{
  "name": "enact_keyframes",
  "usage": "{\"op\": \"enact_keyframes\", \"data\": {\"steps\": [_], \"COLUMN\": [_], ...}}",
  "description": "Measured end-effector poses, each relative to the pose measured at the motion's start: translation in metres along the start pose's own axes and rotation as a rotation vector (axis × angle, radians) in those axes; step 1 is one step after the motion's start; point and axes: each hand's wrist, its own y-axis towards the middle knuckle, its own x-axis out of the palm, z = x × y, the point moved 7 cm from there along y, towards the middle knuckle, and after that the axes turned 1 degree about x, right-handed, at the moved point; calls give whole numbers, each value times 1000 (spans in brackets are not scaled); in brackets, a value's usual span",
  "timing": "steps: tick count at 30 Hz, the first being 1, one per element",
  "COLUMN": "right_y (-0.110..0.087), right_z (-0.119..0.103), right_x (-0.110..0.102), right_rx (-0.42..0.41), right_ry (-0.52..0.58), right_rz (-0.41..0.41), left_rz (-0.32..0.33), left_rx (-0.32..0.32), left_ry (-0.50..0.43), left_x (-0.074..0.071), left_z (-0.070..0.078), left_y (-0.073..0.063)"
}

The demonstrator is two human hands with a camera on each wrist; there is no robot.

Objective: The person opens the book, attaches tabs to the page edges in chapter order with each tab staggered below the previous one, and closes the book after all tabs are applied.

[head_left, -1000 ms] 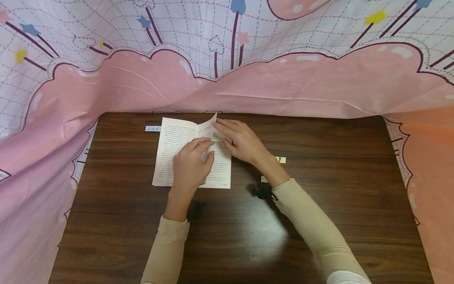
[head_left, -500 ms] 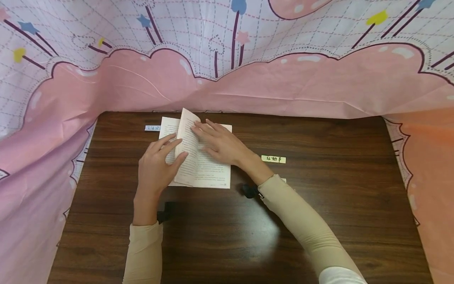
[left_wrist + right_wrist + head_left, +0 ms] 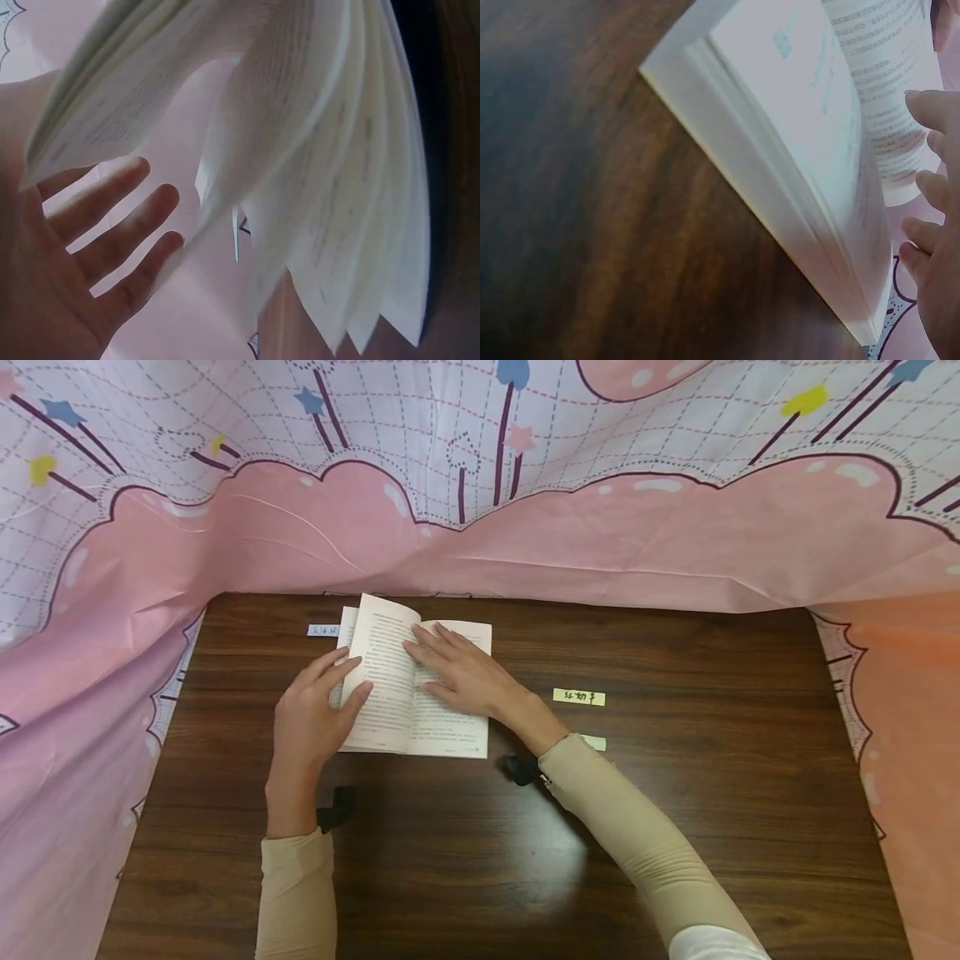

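An open paperback book (image 3: 442, 739) lies on the dark wooden table, printed with lines of text. Its left-hand pages lift and curve up from the table, fanned apart in the left wrist view, where loose pages (image 3: 315, 150) hang down. My left hand (image 3: 307, 706) is at their outer edge, fingers spread; in the left wrist view its fingers (image 3: 124, 232) look loose beside the pages. Flat across the upper part of the right page, my right hand (image 3: 465, 672) rests with straight fingers reaching the gutter. The right wrist view shows the book's thick page block (image 3: 780, 187) near that hand.
A blue label strip (image 3: 323, 630) sticks out beside the book's upper left corner. To the right lie a yellow strip (image 3: 578, 697) with handwriting and a paler strip (image 3: 595, 743), partly behind the right sleeve. A pink patterned curtain (image 3: 570, 560) borders the table's back.
A raised leaf has swung from the right side over to the left. My left hand has moved left with it, and the right hand has slid slightly left and down onto the right page.
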Motion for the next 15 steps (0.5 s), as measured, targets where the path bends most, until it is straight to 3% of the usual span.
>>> {"op": "enact_keyframes", "data": {"steps": [7, 15], "right_y": [1, 7], "right_z": [-2, -6], "right_x": [10, 23], "right_rx": [32, 52], "right_ry": [-27, -107], "right_rz": [2, 11], "left_rz": [-60, -336], "left_rx": [-30, -142], "left_ry": [81, 177], "left_x": [13, 46], "left_z": [-14, -37], "left_y": [-7, -18]}}
